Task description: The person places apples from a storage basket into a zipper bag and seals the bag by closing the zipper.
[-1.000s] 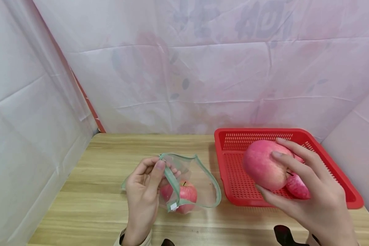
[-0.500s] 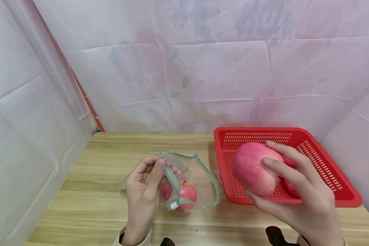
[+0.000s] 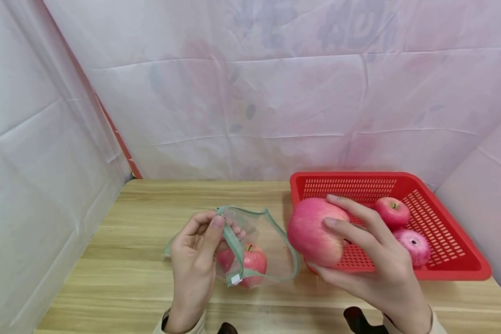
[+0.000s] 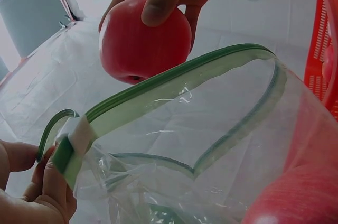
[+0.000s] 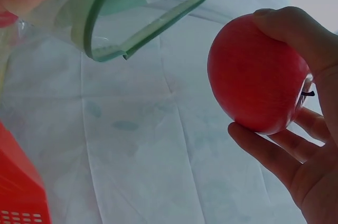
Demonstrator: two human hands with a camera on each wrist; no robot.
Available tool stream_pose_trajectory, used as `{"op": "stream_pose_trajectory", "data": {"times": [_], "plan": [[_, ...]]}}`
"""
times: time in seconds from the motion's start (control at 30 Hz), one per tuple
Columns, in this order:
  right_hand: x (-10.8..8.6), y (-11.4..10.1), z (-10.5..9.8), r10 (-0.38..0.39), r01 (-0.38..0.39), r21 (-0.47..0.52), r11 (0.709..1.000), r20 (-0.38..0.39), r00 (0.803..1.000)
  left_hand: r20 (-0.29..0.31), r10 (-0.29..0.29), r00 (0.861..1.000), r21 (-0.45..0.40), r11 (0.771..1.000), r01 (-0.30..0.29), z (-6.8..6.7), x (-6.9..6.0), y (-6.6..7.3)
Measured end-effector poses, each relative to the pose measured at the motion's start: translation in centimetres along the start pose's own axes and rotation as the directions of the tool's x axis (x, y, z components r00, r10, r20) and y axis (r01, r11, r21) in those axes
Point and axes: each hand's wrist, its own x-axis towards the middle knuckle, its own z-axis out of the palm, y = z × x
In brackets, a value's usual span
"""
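Observation:
In the head view my left hand pinches the green-edged rim of a clear zip bag between thumb and fingers. The bag's mouth gapes toward the right, and a white slider sits at a corner of the rim. Red apples lie inside the bag. My right hand grips another apple between thumb and fingers, above the basket's left side and just right of the bag's mouth. In the right wrist view the held apple is apart from the bag rim.
A red perforated basket stands at the right of the wooden table. An apple and a pink, mottled round fruit lie in its right part. White printed cloth hangs behind and at the sides.
My right hand has moved left with the apple, from over the basket's middle to beside the bag. The fruit in the basket has come into fuller view. The left hand and bag have stayed put.

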Motion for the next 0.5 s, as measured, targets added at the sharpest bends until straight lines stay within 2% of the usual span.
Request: {"op": "stream_pose_trajectory", "data": {"times": [0.33,0.5], "plan": [[-0.2,0.5,1.0,-0.031,0.029,0.049,0.998,0.052,0.998,0.004,0.004,1.000,0.002,1.000,-0.004,0.0,0.0,0.1],[-0.3,0.5,1.5,-0.020,0.013,0.075,0.997,0.094,0.995,-0.002,-0.005,1.000,0.003,1.000,0.005,0.1,0.0,0.1]]}}
